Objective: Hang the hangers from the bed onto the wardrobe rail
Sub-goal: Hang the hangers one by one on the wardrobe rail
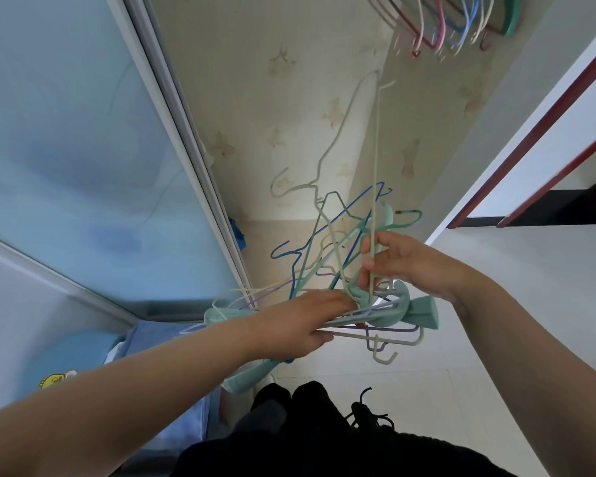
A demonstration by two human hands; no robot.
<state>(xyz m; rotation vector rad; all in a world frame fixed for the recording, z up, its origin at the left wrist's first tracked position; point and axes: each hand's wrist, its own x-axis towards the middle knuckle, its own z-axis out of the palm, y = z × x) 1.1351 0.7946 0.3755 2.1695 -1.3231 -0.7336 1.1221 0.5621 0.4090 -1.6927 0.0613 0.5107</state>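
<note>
My left hand (300, 327) reaches out flat in front of me, fingers curled round a messy bunch of hangers (341, 270). My right hand (405, 261) is a bit higher, and its thumb and fingers pinch the long thin bar of a cream wire hanger (344, 125) that sticks up out of the bunch. Both arms are bare and stretched forward. The bunch hangs in the open wardrobe gap, with a frosted blue sliding door (83, 149) close on my left and a white wall (496, 149) on my right. There is free room above, up to more hangers on the rail (461, 25) at the top. The hangers are thin bent wire in blue, purple and cream, plus fat smooth green plastic ones. The back wall has pale paper with faint stars.
</note>
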